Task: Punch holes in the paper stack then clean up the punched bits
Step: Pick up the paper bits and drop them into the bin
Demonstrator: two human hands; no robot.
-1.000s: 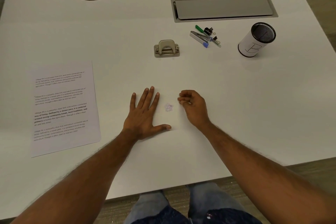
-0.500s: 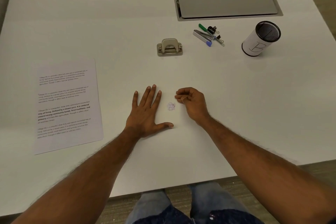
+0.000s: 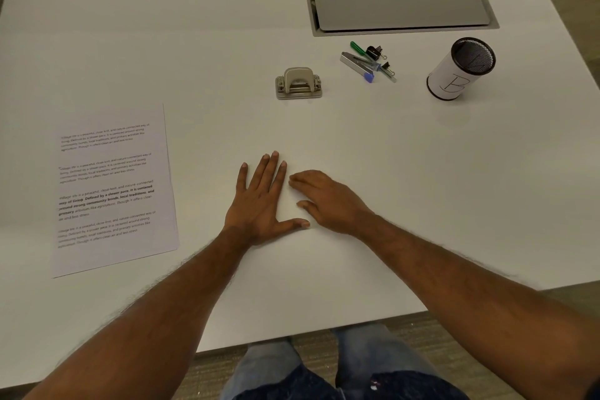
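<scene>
My left hand lies flat on the white desk, fingers straight and thumb spread to the right. My right hand rests palm down right beside it, its fingers stretched toward the left hand's fingers. The small heap of punched bits is out of sight, hidden beneath the right hand. The printed paper stack lies at the left of the desk. A silver hole punch stands farther back, past both hands.
Behind the punch to the right lie a stapler, a green pen and binder clips. A white cup with a black mesh rim stands at the right. A grey cable hatch is set into the desk's far side.
My right hand uncurled and slid left over the heap of bits, covering it. The left hand stayed flat in place.
</scene>
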